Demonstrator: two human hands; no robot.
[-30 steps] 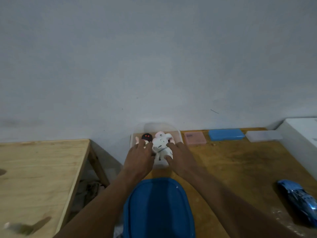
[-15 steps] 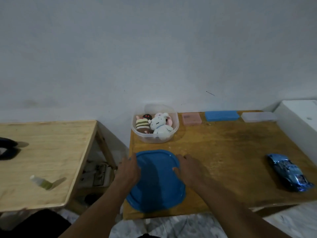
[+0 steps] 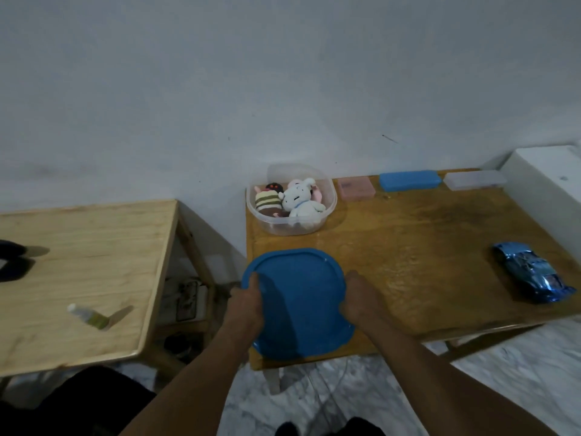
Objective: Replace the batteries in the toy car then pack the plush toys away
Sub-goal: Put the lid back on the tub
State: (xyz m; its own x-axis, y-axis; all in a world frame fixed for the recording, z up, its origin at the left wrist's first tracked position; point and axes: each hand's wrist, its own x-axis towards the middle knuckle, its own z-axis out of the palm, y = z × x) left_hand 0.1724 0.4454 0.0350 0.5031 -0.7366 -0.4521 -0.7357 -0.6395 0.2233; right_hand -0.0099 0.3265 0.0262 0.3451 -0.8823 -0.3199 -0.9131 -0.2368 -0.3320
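Now gripping the blue lid (image 3: pixel 298 305) by both side edges, left hand (image 3: pixel 246 305) and right hand (image 3: pixel 358 302) curled over its rim, at the near edge of the table (image 3: pixel 424 247); just behind, plush toys (image 3: pixel 292 201) piled in the clear tub (image 3: pixel 327 212); toy car (image 3: pixel 531 272) well off right.

Two tables (image 3: pixel 94 262) (image 3: pixel 424 247), three flat cases (image 3: pixel 356 188) (image 3: pixel 408 180) (image 3: pixel 474 180), one lid (image 3: pixel 301 297), one tub (image 3: pixel 283 228), one toy car (image 3: pixel 531 272)
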